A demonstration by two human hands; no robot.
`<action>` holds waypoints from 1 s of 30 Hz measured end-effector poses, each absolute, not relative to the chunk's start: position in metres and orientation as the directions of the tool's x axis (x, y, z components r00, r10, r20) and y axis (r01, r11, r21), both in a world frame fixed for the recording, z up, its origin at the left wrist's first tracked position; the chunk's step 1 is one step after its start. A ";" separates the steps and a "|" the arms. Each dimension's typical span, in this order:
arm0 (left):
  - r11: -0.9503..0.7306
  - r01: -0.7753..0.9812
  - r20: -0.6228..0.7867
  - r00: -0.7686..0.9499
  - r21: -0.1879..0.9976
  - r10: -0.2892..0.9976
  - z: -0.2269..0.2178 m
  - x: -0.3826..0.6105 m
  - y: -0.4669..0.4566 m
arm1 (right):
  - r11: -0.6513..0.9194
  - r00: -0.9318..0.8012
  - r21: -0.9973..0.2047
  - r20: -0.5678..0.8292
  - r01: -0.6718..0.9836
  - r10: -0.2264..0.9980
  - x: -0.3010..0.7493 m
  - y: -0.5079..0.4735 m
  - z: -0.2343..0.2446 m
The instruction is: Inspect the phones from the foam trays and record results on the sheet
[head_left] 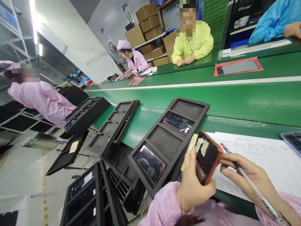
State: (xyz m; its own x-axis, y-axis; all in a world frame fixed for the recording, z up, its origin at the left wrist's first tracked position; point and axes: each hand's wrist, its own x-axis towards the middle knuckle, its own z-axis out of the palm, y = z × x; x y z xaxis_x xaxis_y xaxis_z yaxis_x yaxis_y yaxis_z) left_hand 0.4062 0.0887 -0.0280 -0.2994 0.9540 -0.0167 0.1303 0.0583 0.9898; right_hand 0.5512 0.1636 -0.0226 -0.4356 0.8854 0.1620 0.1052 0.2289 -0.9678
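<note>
A dark phone with an orange rim is held up in front of me, its back bearing pale stickers. My left hand wraps round its lower edge. My right hand pinches its right edge and also carries a pen along the fingers. Just left of the hands lies a black foam tray with several pockets. Two pockets hold phones: one near, one farther.
A printed sheet lies under my right hand on the green bench. More black trays sit to the left, some on a wire rack. Beyond runs a green conveyor. Several people in coats sit or stand around it.
</note>
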 end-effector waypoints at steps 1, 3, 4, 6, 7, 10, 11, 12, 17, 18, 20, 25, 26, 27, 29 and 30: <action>0.090 -0.125 -0.108 -0.145 0.988 0.984 -0.031 0.404 0.090 | 0.235 -0.439 -0.969 0.177 0.080 0.881 0.552 0.164 -0.023; 0.251 -0.551 -0.186 0.171 0.796 0.968 -0.038 0.402 0.093 | 0.240 -0.417 -0.968 0.191 0.069 0.889 0.554 0.164 -0.021; 0.316 -0.672 -0.187 0.259 0.669 0.948 -0.041 0.401 0.094 | 0.233 -0.399 -0.968 0.179 0.092 0.899 0.555 0.163 -0.019; 0.374 -0.787 -0.191 0.322 0.491 0.927 -0.043 0.400 0.094 | 0.204 -0.360 -0.965 0.133 0.167 0.923 0.557 0.162 -0.012; 0.385 -0.813 -0.203 0.327 0.437 0.923 -0.041 0.399 0.095 | 0.189 -0.345 -0.961 0.110 0.204 0.932 0.557 0.162 -0.007; 0.331 -0.895 -0.272 0.253 0.299 0.928 -0.025 0.397 0.099 | 0.174 -0.323 -0.958 0.094 0.230 0.942 0.556 0.159 0.004; 0.258 -0.936 -0.305 0.180 0.239 0.935 -0.017 0.396 0.101 | 0.171 -0.316 -0.960 0.095 0.222 0.944 0.555 0.158 0.006; 0.163 -0.970 -0.343 0.094 0.178 0.935 -0.010 0.395 0.104 | 0.171 -0.308 -0.962 0.100 0.214 0.946 0.554 0.158 0.007; -0.080 -0.996 -0.448 -0.089 0.038 0.890 0.014 0.394 0.115 | 0.267 -0.339 -0.941 0.187 0.208 0.922 0.557 0.157 0.003; -0.099 -0.994 -0.463 -0.106 0.038 0.880 0.016 0.394 0.116 | 0.299 -0.350 -0.931 0.214 0.207 0.912 0.559 0.158 0.002; -0.134 -0.990 -0.501 -0.139 0.046 0.854 0.019 0.396 0.116 | 0.366 -0.371 -0.904 0.270 0.221 0.889 0.562 0.160 0.000; -0.095 -0.985 -0.525 -0.156 0.142 0.837 0.024 0.405 0.114 | 0.759 -0.488 -0.611 0.603 0.226 0.631 0.553 0.167 0.000; -0.066 -0.985 -0.540 -0.141 0.157 0.830 0.025 0.408 0.114 | 0.840 -0.520 -0.509 0.674 0.189 0.525 0.549 0.169 0.001; -0.041 -0.987 -0.556 -0.123 0.158 0.822 0.026 0.411 0.113 | 0.901 -0.545 -0.407 0.726 0.153 0.420 0.545 0.171 0.002; 0.002 -0.992 -0.584 -0.074 0.129 0.808 0.029 0.418 0.111 | 0.962 -0.574 -0.242 0.773 0.130 0.272 0.539 0.174 0.006; 0.022 -0.994 -0.589 -0.047 0.109 0.807 0.030 0.421 0.110 | 0.973 -0.579 -0.184 0.781 0.142 0.233 0.538 0.176 0.009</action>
State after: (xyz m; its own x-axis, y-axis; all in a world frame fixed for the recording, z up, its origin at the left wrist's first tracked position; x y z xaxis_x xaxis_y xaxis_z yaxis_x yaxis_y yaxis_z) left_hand 0.4209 0.1102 0.0297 -0.0469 0.8065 -0.5894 -0.9938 0.0220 0.1092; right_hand 0.5380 0.1755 0.0085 -0.5790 0.2327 0.7814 0.1424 0.9725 -0.1841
